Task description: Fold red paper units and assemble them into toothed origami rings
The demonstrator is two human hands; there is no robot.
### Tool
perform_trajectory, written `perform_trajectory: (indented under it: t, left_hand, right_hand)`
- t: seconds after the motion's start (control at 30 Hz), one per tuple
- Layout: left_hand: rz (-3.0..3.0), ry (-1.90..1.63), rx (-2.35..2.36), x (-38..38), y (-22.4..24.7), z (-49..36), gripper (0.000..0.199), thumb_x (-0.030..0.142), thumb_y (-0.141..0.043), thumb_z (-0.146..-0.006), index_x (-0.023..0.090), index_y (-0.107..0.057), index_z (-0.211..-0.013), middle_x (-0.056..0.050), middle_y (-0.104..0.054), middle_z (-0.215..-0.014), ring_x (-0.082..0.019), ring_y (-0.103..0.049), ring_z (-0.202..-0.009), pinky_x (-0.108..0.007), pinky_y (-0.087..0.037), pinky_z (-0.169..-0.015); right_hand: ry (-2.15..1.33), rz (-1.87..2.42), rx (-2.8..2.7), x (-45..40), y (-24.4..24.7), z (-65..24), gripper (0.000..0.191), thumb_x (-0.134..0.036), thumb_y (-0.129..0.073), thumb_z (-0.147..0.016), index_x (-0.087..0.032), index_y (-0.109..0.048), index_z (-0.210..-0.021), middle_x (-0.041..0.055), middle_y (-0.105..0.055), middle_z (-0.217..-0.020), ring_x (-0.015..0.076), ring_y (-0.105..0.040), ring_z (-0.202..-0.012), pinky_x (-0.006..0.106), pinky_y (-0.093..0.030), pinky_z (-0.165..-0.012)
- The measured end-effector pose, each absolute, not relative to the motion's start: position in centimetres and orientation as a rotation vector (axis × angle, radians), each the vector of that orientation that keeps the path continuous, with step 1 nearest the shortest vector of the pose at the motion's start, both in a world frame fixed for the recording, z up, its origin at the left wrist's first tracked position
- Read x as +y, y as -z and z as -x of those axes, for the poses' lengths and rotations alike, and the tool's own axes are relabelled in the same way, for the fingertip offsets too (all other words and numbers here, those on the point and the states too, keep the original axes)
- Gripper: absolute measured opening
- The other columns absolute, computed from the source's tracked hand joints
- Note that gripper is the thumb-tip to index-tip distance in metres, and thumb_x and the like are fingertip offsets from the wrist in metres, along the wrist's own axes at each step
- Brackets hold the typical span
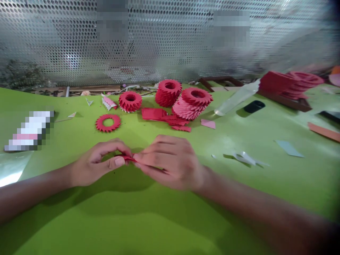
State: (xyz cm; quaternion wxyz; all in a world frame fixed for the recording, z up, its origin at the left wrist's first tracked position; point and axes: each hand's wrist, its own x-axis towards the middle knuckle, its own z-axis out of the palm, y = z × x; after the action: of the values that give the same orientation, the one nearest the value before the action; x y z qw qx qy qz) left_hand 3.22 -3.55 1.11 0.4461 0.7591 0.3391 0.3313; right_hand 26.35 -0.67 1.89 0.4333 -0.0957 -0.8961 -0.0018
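Observation:
Between both hands, just above the green table (127, 219), is a small folded piece of red paper (128, 158). My left hand (99, 161) pinches its left end between thumb and fingers. My right hand (170, 161) is closed on the other end, fingertips pressed together. Just beyond the left hand lies a flat red toothed paper ring (108, 123). Past it stands a thicker red ring (130, 101). Farther back are a tall red stack of rings (168, 94) and a red-and-pink stack (192, 103). Red paper strips (154, 114) lie in front of them.
White scissors (245, 158) and a pale blue paper piece (289, 148) lie at right. A clear bottle (236, 98), a black cap (254, 106) and a wooden tray (285, 101) with red paper are farther back. A blurred-out phone-like object (30, 131) lies at left. Perforated metal (170, 42) closes the back.

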Motion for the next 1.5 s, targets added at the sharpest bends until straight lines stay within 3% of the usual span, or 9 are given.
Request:
perform_trajectory:
  t: [0.63,0.73,0.83,0.97,1.07,1.3,1.5]
  left_hand:
    - [-1.656,-0.723,0.890,-3.3,-2.2,-4.1,0.038,0.052,-0.058,-0.094,0.015,-0.067,-0.089,-0.003,-0.063,-0.077,-0.015,-0.060,-0.073,-0.027,-0.050,-0.066]
    - [-1.711,-0.852,1.032,-3.7,-2.5,-4.4,0.036,0.051,-0.058,-0.094,0.018,-0.064,-0.104,-0.005,-0.066,-0.090,-0.018,-0.063,-0.084,-0.029,-0.053,-0.072]
    - [-1.919,-0.958,1.300,-3.8,-2.4,-4.6,0.050,0.046,-0.072,-0.084,0.020,-0.056,-0.123,-0.007,-0.068,-0.102,-0.021,-0.064,-0.094,-0.033,-0.053,-0.078]
    - [-2.066,-0.783,1.454,-3.5,-1.8,-4.7,0.039,0.041,-0.066,-0.086,0.019,-0.062,-0.118,-0.003,-0.070,-0.081,-0.018,-0.065,-0.068,-0.029,-0.050,-0.059]
    - [-2.154,-0.704,1.510,-3.3,-1.6,-4.7,0.030,0.038,-0.062,-0.087,0.018,-0.066,-0.109,-0.001,-0.071,-0.073,-0.016,-0.063,-0.058,-0.026,-0.047,-0.054]
    - [-2.296,-0.688,1.547,-3.4,-1.4,-4.8,0.031,0.040,-0.062,-0.086,0.020,-0.071,-0.109,-0.006,-0.078,-0.092,-0.022,-0.070,-0.071,-0.034,-0.052,-0.066]
    - [-2.406,-0.690,1.570,-3.4,-1.1,-4.6,0.028,0.037,-0.063,-0.087,0.022,-0.072,-0.109,-0.005,-0.077,-0.095,-0.025,-0.070,-0.077,-0.037,-0.052,-0.070]
  right_hand:
    - [-0.340,0.426,-2.202,-1.2,-2.7,-26.0,0.005,-0.015,-0.068,-0.088,-0.017,-0.072,-0.088,0.0003,-0.076,-0.078,0.0107,-0.065,-0.067,0.026,-0.051,-0.068]
    - [-0.624,0.667,-2.059,-1.2,-2.9,-25.8,0.010,-0.019,-0.069,-0.088,-0.017,-0.070,-0.097,0.0013,-0.076,-0.084,0.0108,-0.067,-0.069,0.022,-0.051,-0.061]
    - [-0.922,0.896,-1.927,-0.8,-2.7,-25.7,0.018,-0.030,-0.069,-0.088,-0.016,-0.067,-0.100,0.0022,-0.075,-0.084,0.0114,-0.067,-0.065,0.022,-0.050,-0.055]
    - [-1.084,1.031,-1.994,-0.3,-2.0,-25.4,0.021,-0.033,-0.070,-0.086,-0.017,-0.067,-0.099,0.0032,-0.076,-0.086,0.0135,-0.069,-0.069,0.025,-0.053,-0.060]
    - [-0.889,1.133,-2.127,-0.3,-1.8,-25.2,0.026,-0.030,-0.074,-0.080,-0.020,-0.068,-0.103,0.0020,-0.076,-0.089,0.0150,-0.070,-0.073,0.026,-0.052,-0.063]
    - [-0.088,1.239,-2.367,-1.1,-2.2,-24.7,0.017,-0.033,-0.068,-0.079,-0.022,-0.073,-0.091,0.0024,-0.073,-0.075,0.0181,-0.064,-0.065,0.029,-0.038,-0.057]
    - [0.036,1.134,-2.422,-1.3,-2.1,-24.6,0.013,-0.024,-0.060,-0.081,-0.021,-0.073,-0.085,0.0015,-0.070,-0.067,0.0172,-0.060,-0.060,0.031,-0.034,-0.057]
